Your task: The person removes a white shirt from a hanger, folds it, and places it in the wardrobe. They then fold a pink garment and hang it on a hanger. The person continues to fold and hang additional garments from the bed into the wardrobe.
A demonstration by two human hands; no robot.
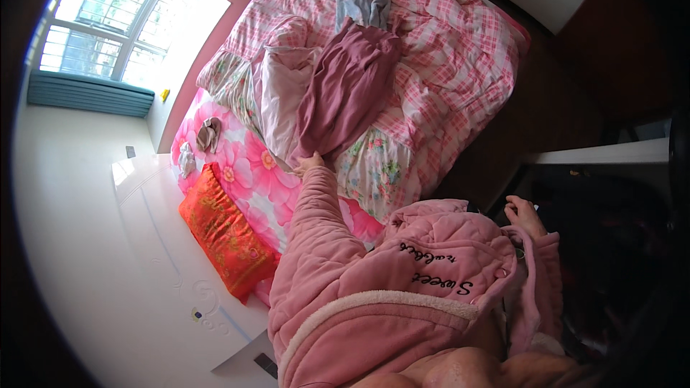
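Note:
My left hand (pixel 310 163) grips the near end of a mauve garment (pixel 350 83), which lies stretched out across the bed. Beside it on the left is a pale pink garment (pixel 283 99), partly tucked beneath the mauve cloth. A light blue-grey garment (pixel 364 4) lies crumpled at the mauve garment's far end. Under them spreads a pink plaid quilt (pixel 447 56) with a floral border (pixel 377 164). Out to the right, my right hand (pixel 525 215) hangs away from the bed with curled fingers. A small white bit shows at its edge, and whether it holds this is unclear.
A red-orange patterned pillow (pixel 229 231) rests on the pink flowered sheet (pixel 269 180), against the white headboard (pixel 178 258). Two small crumpled cloths, one brown (pixel 208 134) and one white (pixel 186 160), lie nearby. A window (pixel 113 27) is on the left; dark furniture (pixel 598 215) stands right.

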